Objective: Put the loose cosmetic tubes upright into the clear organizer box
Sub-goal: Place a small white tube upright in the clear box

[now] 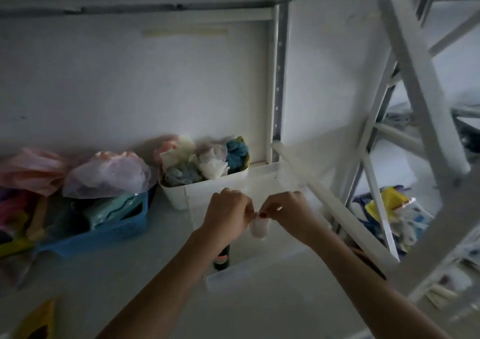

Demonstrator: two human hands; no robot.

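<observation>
The clear organizer box stands on the white shelf, faint and see-through, under both of my hands. My left hand and my right hand meet above the box, fingertips pinched together on a small pale pink tube that hangs down between them. A dark tube with a pink band stands upright in the box's near left corner, partly hidden by my left wrist. The view is dim and blurred.
A white bin stuffed with crumpled bags sits just behind the box. A blue basket with packets and plastic bags is to the left. A white shelf post and a slanted rail stand on the right.
</observation>
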